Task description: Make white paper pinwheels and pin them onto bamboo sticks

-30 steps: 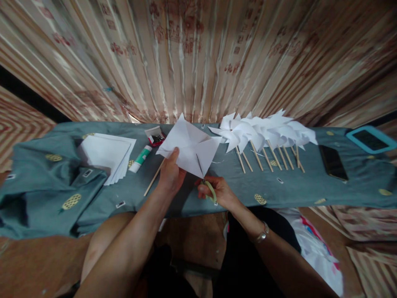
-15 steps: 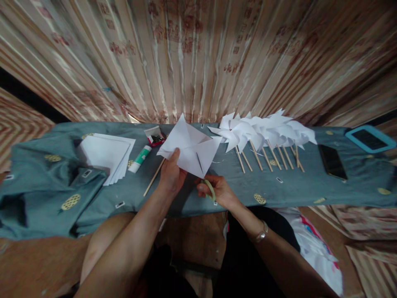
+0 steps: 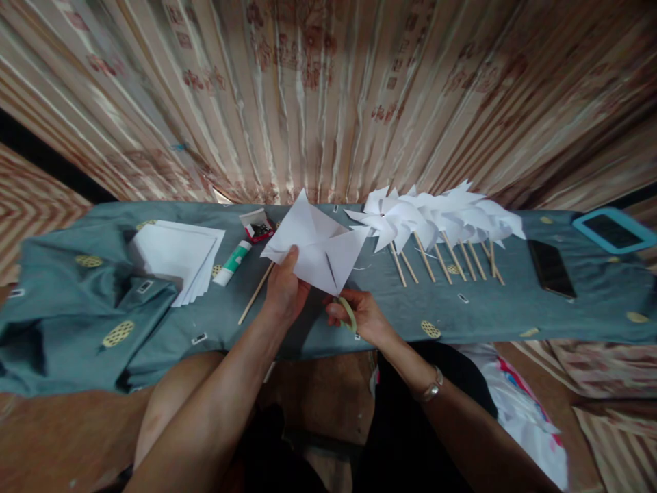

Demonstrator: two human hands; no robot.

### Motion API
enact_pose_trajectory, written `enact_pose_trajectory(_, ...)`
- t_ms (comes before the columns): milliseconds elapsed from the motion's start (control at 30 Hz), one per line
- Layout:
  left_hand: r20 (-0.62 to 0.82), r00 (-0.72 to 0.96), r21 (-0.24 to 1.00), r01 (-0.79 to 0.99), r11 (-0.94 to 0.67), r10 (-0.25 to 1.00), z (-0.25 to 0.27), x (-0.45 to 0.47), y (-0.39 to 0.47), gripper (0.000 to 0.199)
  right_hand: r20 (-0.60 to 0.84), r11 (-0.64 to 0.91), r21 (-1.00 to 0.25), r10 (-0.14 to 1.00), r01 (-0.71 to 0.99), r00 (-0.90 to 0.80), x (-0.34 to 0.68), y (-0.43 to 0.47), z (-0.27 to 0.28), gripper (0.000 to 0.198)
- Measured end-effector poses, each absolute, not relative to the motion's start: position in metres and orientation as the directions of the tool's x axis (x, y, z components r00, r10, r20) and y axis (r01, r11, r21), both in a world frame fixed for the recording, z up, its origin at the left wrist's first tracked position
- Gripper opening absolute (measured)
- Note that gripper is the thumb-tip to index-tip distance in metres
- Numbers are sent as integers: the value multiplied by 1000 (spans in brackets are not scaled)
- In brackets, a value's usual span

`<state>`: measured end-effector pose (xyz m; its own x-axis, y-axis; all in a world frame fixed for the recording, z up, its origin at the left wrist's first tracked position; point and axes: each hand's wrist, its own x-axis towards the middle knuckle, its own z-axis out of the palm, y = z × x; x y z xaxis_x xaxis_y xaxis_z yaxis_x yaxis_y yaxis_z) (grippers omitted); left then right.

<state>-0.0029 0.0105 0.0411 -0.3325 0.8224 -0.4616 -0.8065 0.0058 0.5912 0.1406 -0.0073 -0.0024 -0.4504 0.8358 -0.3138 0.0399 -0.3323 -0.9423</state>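
Note:
A square sheet of white paper [image 3: 313, 246] with slits running in from its corners is pinched in my left hand [image 3: 287, 284], thumb on top and fingers beneath. My right hand [image 3: 354, 313] is closed around the pale green handles of a pair of scissors [image 3: 348, 315]. One dark blade lies over the paper near its front corner; the other blade is hidden, apparently below the sheet. Under the paper's left side, a thin wooden stick [image 3: 254, 298] lies on the cloth-covered table.
Finished paper pinwheels [image 3: 436, 219] on wooden sticks lie in a row at right. Beyond them are a black phone [image 3: 551, 268] and a blue-framed tablet [image 3: 616, 230]. At left are stacked paper sheets [image 3: 172, 257], a glue stick [image 3: 232, 263] and a small red box [image 3: 257, 226]. A curtain [image 3: 318, 103] hangs behind.
Almost nothing differs. Both hands, the paper and the scissors keep nearly the same place; the whole view has shifted very slightly.

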Motion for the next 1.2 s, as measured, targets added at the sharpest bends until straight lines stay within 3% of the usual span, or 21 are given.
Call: enact_pose_trajectory(1200,-458,-293,611,-789,58,839,38,0,6,14,-315,-340,-940,857,12,-407,138,-7,3,45)
